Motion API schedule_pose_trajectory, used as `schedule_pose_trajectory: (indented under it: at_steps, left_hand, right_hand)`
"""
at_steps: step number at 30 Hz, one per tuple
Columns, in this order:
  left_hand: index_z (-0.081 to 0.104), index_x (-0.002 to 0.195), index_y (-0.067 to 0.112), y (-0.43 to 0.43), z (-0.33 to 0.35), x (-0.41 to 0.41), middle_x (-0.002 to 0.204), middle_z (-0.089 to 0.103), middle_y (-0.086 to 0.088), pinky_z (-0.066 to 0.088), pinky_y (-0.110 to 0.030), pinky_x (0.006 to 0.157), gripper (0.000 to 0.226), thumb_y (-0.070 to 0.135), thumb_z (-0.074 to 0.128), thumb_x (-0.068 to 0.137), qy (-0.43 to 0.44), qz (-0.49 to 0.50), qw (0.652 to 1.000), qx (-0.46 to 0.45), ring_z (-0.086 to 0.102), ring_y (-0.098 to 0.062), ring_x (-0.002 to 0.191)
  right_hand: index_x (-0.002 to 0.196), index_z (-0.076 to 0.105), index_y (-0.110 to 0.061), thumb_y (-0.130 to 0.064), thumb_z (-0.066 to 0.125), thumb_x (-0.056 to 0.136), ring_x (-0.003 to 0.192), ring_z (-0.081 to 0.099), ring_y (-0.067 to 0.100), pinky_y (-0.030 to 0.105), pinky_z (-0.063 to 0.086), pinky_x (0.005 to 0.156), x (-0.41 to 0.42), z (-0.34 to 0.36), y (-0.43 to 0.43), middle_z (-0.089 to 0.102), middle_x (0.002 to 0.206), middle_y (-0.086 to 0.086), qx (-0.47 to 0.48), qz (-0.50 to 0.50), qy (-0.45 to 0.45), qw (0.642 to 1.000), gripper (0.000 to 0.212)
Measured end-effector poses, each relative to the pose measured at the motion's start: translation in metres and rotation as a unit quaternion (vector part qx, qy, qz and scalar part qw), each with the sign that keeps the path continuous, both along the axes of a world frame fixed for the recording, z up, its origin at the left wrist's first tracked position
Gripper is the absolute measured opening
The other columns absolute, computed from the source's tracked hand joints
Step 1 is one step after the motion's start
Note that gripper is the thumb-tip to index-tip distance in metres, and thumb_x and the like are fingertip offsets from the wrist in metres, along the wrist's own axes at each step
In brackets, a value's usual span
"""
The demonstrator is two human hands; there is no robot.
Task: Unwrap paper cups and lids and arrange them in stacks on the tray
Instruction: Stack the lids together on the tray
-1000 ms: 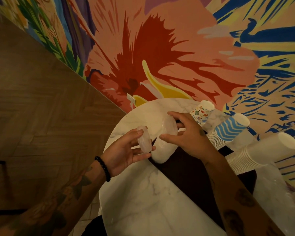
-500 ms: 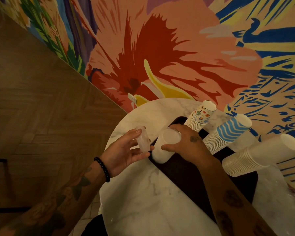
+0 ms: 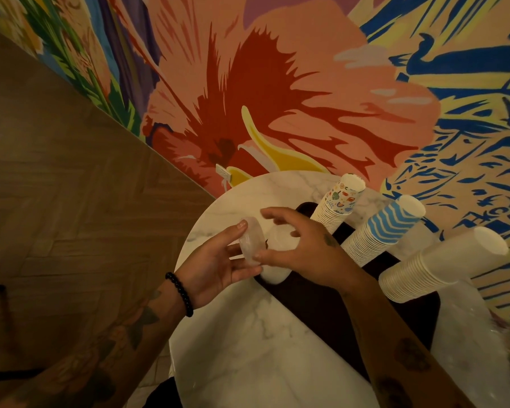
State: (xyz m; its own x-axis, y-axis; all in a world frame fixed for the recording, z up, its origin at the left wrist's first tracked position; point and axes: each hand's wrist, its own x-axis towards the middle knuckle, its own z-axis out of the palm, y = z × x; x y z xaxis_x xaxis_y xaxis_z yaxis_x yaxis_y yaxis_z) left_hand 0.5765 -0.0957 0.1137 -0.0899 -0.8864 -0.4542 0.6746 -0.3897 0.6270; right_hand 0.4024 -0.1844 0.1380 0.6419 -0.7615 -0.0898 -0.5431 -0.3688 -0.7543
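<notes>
Presently, lid stacking is likely in hand: left hand (image 3: pixel 215 267) pinches the clear lids (image 3: pixel 250 245), right hand (image 3: pixel 309 251) spread beside them; next, seat them squarely on the lid stack (image 3: pixel 274 273)

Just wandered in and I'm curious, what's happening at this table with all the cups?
A person is arranging things on a dark tray on a marble table. A patterned cup stack, a blue-wavy cup stack and a plain white cup stack stand on it. The left hand holds clear lids; the right hand reaches toward them, above a lid stack at the tray's corner.
</notes>
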Motion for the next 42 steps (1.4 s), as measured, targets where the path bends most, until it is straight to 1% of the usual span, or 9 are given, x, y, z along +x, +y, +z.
schedule_pose_trajectory:
  at_steps: [5,12,16,22,25,30,32,36,42]
  left_hand:
    - [0.073,0.112,0.024,0.001,-0.002,-0.001,0.117,0.070,-0.020,0.058,-0.043,0.089,0.038,0.045,0.065,0.082,-0.020,-0.004,1.000,-0.007,0.066,-0.038,0.114]
    - [0.066,0.123,0.021,0.002,-0.004,0.000,0.119,0.069,-0.019,0.062,-0.038,0.082,0.046,0.046,0.063,0.084,-0.014,0.003,1.000,-0.002,0.070,-0.033,0.102]
    - [0.060,0.131,0.019,0.002,-0.006,0.005,0.124,0.067,-0.021,0.059,-0.039,0.087,0.052,0.046,0.062,0.086,-0.006,0.002,1.000,0.002,0.067,-0.039,0.110]
    - [0.060,0.132,0.020,0.004,-0.011,0.008,0.126,0.065,-0.022,0.061,-0.041,0.083,0.053,0.042,0.064,0.084,0.004,0.026,0.999,0.018,0.067,-0.041,0.109]
    - [0.059,0.133,0.019,0.004,-0.012,0.008,0.125,0.066,-0.022,0.059,-0.043,0.087,0.052,0.040,0.064,0.085,0.008,0.031,0.999,0.018,0.067,-0.042,0.110]
    - [0.059,0.133,0.019,0.002,-0.013,0.011,0.124,0.067,-0.021,0.058,-0.044,0.089,0.051,0.040,0.064,0.086,0.009,0.034,0.999,0.019,0.066,-0.043,0.110]
    - [0.060,0.132,0.019,0.003,-0.013,0.011,0.124,0.067,-0.021,0.059,-0.043,0.087,0.051,0.040,0.064,0.086,0.009,0.036,0.999,0.019,0.067,-0.042,0.109]
    - [0.060,0.131,0.019,0.003,-0.012,0.011,0.123,0.067,-0.022,0.061,-0.041,0.083,0.052,0.040,0.065,0.084,0.015,0.038,0.999,0.023,0.067,-0.042,0.108]
    - [0.061,0.131,0.019,0.001,-0.013,0.009,0.129,0.062,-0.024,0.057,-0.045,0.088,0.051,0.040,0.064,0.085,0.022,0.035,0.999,0.023,0.066,-0.043,0.109]
  right_hand:
    - [0.143,0.046,-0.037,-0.049,0.084,0.075,0.127,0.048,-0.004,0.028,0.045,0.103,0.008,-0.005,0.008,0.053,0.139,-0.024,-0.007,0.017,-0.010,1.000,0.079]
    - [0.142,0.049,-0.034,-0.037,0.086,0.077,0.123,0.054,-0.003,0.031,0.049,0.103,0.005,-0.005,0.004,0.054,0.138,-0.024,0.029,0.003,-0.060,0.998,0.075]
    - [0.142,0.049,-0.038,-0.040,0.086,0.076,0.118,0.057,-0.002,0.032,0.055,0.096,-0.005,0.000,-0.010,0.053,0.135,-0.026,0.028,-0.040,-0.094,0.994,0.076]
    - [0.138,0.049,-0.042,-0.046,0.083,0.076,0.113,0.051,-0.003,0.023,0.046,0.092,-0.021,-0.002,-0.031,0.049,0.135,-0.023,-0.047,-0.096,-0.035,0.994,0.071]
    - [0.138,0.052,-0.035,-0.045,0.084,0.075,0.115,0.049,0.003,0.019,0.041,0.089,-0.022,-0.012,-0.033,0.052,0.133,-0.016,-0.043,-0.100,0.010,0.994,0.072]
    - [0.137,0.052,-0.030,-0.050,0.085,0.072,0.119,0.049,0.011,0.036,0.046,0.100,-0.020,-0.033,-0.031,0.052,0.132,-0.010,-0.057,-0.090,0.086,0.991,0.075]
    - [0.137,0.053,-0.029,-0.048,0.086,0.072,0.119,0.050,0.012,0.037,0.047,0.100,-0.020,-0.038,-0.030,0.053,0.132,-0.008,-0.055,-0.090,0.087,0.991,0.076]
    - [0.136,0.055,-0.027,-0.045,0.087,0.073,0.118,0.049,0.009,0.030,0.045,0.097,-0.022,-0.039,-0.030,0.053,0.132,-0.010,-0.046,-0.093,0.074,0.992,0.073]
    - [0.123,0.058,-0.025,-0.037,0.088,0.073,0.110,0.045,0.005,0.024,0.041,0.090,-0.025,-0.037,-0.024,0.051,0.122,-0.014,-0.056,-0.094,0.074,0.991,0.060]
